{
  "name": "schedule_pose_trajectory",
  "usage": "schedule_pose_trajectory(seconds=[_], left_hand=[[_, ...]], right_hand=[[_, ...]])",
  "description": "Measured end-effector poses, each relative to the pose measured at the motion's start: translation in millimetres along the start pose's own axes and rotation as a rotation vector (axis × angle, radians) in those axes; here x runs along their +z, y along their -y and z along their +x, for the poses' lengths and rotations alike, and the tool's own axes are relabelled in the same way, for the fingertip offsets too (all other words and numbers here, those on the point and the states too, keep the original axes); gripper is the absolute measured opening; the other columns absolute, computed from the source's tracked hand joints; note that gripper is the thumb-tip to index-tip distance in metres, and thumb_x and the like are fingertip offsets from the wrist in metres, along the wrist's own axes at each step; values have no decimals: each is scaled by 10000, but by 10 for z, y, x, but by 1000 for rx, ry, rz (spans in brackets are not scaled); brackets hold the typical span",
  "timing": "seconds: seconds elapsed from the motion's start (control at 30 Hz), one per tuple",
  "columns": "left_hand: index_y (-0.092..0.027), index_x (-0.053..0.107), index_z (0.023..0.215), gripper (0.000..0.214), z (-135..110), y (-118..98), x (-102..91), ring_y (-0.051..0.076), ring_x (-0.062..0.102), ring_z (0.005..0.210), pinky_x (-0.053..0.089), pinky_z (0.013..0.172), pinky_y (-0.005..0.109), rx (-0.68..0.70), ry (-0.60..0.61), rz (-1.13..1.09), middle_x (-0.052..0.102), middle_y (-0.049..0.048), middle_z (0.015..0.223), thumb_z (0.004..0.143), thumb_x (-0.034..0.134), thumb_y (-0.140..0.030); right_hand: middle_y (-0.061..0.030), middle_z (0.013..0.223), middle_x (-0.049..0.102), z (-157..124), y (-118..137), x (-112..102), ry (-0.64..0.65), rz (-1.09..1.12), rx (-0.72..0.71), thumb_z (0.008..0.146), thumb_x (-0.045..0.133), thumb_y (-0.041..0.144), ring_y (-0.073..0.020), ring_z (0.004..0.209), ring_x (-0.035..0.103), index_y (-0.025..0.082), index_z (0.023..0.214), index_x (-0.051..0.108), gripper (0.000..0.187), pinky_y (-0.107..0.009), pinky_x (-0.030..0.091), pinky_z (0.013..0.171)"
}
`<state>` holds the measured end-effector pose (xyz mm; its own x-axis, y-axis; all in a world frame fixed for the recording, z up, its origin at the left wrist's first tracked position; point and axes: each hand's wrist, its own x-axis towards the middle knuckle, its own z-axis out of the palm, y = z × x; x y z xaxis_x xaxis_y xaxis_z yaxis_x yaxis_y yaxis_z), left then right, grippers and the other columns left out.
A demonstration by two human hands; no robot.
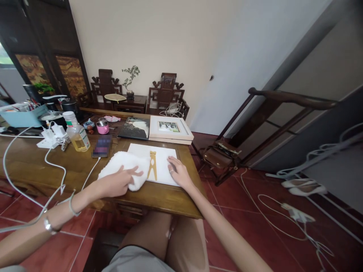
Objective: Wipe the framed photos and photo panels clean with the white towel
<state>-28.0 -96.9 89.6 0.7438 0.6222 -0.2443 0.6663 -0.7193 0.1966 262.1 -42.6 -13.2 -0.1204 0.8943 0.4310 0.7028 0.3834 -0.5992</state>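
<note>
Grey shorts [136, 260], silver watch [48, 225] and thin bangle [72, 204] (ring [171, 171] opposite).

A white cloth [124, 166] is lying bunched and soft under the left hand [120, 182], spreading away from the palm toward the far side and bulging beneath the fingertips. There its rounded edge is overlapping the left part of a flat white panel [166, 160]. The panel is lying face up, its right edge sitting under the right hand [178, 172], which is pressing on it with fingers stretched out. A gold, peg-shaped figure [152, 170] is showing on the panel's face between the two hands, just beside the cloth.
</note>
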Motion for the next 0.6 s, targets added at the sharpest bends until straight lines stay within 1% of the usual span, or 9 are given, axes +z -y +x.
schedule_pose_trajectory(seconds=[0.07, 0.1, 0.17, 0.23, 0.3, 0.33, 0.4, 0.5, 0.6], left_hand=[[-173, 642, 886, 439, -73, -39, -7, 206, 165, 1422, 161, 1129, 517, 20, 0, -10, 329, -8, 1491, 645, 361, 64], [-172, 641, 881, 431, -58, -21, -29, 208, 194, 1415, 187, 1126, 496, 19, -6, -13, 355, -1, 1479, 647, 363, 61], [-159, 639, 825, 379, 63, 85, -104, 219, 280, 1384, 260, 1103, 432, 19, -37, -19, 434, 29, 1430, 648, 377, 50], [-139, 630, 744, 302, 278, 250, -216, 235, 433, 1283, 361, 1023, 351, 0, -81, -17, 568, 77, 1296, 648, 398, 29], [-122, 631, 719, 251, 543, 423, -350, 241, 571, 1087, 431, 895, 297, -54, -126, 1, 671, 105, 1081, 651, 419, -5], [-114, 640, 741, 248, 681, 497, -419, 236, 604, 981, 442, 839, 286, -89, -145, 16, 687, 102, 988, 654, 427, -24], [-104, 653, 777, 247, 948, 598, -548, 212, 610, 820, 437, 750, 269, -115, -141, 47, 684, 87, 872, 673, 434, -59], [-101, 662, 815, 228, 1293, 609, -686, 184, 588, 729, 419, 679, 251, -97, -113, 65, 678, 77, 840, 742, 447, -123], [-99, 671, 837, 213, 1552, 466, -719, 184, 595, 746, 430, 682, 247, -94, -103, 77, 688, 89, 884, 782, 470, -145]], right_hand=[[-148, 1275, 594, -1, -4, 1, -2, -1, -2, 853, 444, 221, -252, 1266, 482, 114, 1152, 636, 371, -462, 331, 1109], [-146, 1273, 596, -2, -5, 1, -4, -2, -2, 853, 444, 221, -252, 1266, 482, 117, 1149, 638, 369, -464, 333, 1108], [-145, 1270, 598, -2, -7, 1, -6, -5, -3, 853, 444, 220, -255, 1266, 482, 119, 1145, 640, 366, -468, 334, 1106], [-151, 1272, 596, -1, -8, 0, -4, -7, -6, 854, 441, 220, -258, 1267, 481, 111, 1148, 638, 369, -469, 336, 1105], [-156, 1276, 592, -1, -9, -3, 1, -11, -10, 856, 437, 221, -260, 1269, 478, 104, 1153, 633, 375, -470, 336, 1104], [-157, 1277, 591, -1, -10, -5, 4, -14, -11, 858, 435, 222, -260, 1269, 478, 102, 1155, 631, 376, -471, 337, 1103], [-158, 1279, 589, -1, -13, -7, 8, -20, -12, 860, 434, 225, -261, 1267, 480, 102, 1158, 628, 377, -475, 339, 1101], [-157, 1278, 590, -2, -21, -8, 10, -22, -11, 860, 435, 224, -261, 1266, 481, 106, 1157, 628, 373, -479, 338, 1100], [-150, 1277, 592, -3, -25, -6, 8, -22, -12, 855, 440, 219, -257, 1264, 484, 122, 1149, 633, 365, -481, 337, 1099]])
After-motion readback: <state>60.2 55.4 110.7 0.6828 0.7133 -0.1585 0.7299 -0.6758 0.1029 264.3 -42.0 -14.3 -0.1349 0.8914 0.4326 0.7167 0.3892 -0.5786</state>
